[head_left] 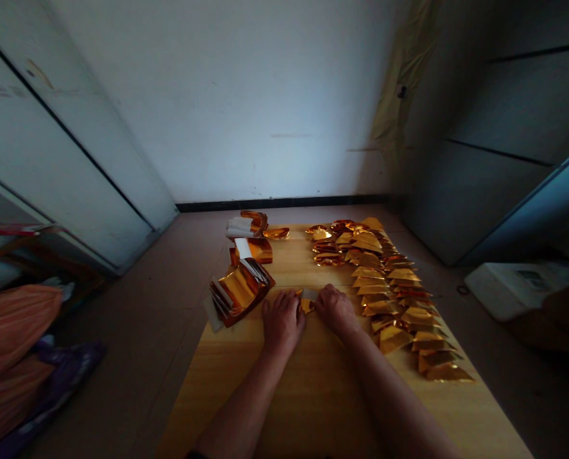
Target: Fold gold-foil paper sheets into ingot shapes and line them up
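Forearms (253, 398) over desk (323, 401), with left hand (283, 322) and right hand (337, 310) fingers pinching opposite ends of gold paper (306, 305), between stacked sheets (241, 287) and folded pieces (373, 294); apparently mid-fold, next calling for an even crease.

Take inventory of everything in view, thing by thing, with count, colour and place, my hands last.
Small folded paper piece: one, gold and pale, between the hands
Bent foil-paper stacks: about three, gold with pale backs, table's left side
Lone foil-paper piece: one, gold, beside the farthest stack
Folded foil-paper shapes: many, overlapping, gold, table's right side
Wooden table: one, light brown, centre
Plain wall: one, whitish, behind
Skirting strip: one, black, wall's foot
Crumpled hanging sheet: one, yellowish, wall's right
Boxy container: one, white, floor at right
Rumpled cloth-like heap: one, orange, left
Left hand: one, bare, paper's left
Right hand: one, bare, paper's right
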A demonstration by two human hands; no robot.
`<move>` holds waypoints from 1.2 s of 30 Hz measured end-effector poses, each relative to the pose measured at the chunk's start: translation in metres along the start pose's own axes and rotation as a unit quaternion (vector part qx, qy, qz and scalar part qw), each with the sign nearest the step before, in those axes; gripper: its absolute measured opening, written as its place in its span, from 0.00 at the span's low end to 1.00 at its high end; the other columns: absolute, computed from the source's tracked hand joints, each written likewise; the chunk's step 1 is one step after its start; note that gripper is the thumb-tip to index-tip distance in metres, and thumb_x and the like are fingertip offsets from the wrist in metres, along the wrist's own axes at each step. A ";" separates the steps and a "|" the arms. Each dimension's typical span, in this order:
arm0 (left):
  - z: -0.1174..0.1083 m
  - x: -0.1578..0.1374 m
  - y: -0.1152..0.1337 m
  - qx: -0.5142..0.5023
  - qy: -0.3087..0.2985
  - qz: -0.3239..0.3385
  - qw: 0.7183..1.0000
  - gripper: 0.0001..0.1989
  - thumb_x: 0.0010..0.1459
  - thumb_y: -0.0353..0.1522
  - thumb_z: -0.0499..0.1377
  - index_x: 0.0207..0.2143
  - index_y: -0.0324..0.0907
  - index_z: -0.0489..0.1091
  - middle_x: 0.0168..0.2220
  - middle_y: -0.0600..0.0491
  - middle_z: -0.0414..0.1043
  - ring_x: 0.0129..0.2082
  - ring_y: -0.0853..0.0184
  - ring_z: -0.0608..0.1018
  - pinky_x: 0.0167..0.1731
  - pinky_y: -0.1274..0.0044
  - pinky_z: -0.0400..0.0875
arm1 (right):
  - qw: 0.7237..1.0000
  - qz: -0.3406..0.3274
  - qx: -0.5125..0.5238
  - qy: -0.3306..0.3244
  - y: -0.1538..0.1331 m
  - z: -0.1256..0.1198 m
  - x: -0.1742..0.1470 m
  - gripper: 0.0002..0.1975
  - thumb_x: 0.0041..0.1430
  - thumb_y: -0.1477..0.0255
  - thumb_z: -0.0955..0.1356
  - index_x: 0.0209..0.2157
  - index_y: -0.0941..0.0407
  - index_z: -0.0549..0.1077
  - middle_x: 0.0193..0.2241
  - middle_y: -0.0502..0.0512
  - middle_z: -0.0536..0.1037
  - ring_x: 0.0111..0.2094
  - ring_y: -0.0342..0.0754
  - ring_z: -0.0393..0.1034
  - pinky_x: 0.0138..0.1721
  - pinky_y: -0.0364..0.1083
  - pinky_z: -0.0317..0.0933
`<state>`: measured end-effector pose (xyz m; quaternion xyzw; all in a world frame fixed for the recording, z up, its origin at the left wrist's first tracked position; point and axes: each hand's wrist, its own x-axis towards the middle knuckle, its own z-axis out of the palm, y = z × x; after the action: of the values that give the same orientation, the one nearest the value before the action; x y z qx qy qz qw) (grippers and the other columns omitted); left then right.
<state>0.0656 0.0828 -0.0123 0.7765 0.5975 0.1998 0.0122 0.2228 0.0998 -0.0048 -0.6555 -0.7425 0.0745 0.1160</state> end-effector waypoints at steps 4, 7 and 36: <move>0.002 0.000 -0.001 0.003 0.005 0.002 1.000 0.11 0.56 0.30 0.55 0.43 0.46 0.69 0.52 0.49 0.71 0.55 0.58 0.68 0.55 0.59 0.56 | 1.000 0.012 0.003 0.000 -0.001 -0.001 0.001 0.05 0.59 0.73 0.64 0.32 0.57 0.71 0.34 0.57 0.73 0.35 0.46 0.68 0.34 0.42 0.54; 0.002 0.000 -0.001 0.003 0.001 0.002 1.000 0.11 0.57 0.30 0.55 0.43 0.46 0.69 0.53 0.48 0.71 0.56 0.58 0.68 0.54 0.59 0.56 | 0.999 0.026 0.029 0.008 -0.001 -0.001 0.002 0.04 0.58 0.74 0.65 0.30 0.57 0.71 0.33 0.55 0.73 0.33 0.45 0.67 0.33 0.42 0.53; -0.001 -0.001 0.016 -0.009 -0.016 -0.069 0.997 0.12 0.55 0.33 0.58 0.44 0.45 0.68 0.54 0.47 0.69 0.57 0.56 0.66 0.55 0.56 0.54 | 0.988 0.029 0.151 0.019 0.006 -0.002 0.001 0.02 0.52 0.75 0.67 0.30 0.56 0.72 0.33 0.52 0.72 0.32 0.42 0.66 0.34 0.39 0.56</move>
<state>0.0795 0.0773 -0.0073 0.7365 0.6475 0.1912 0.0424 0.2293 0.1013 -0.0050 -0.6533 -0.7010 0.1762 0.2255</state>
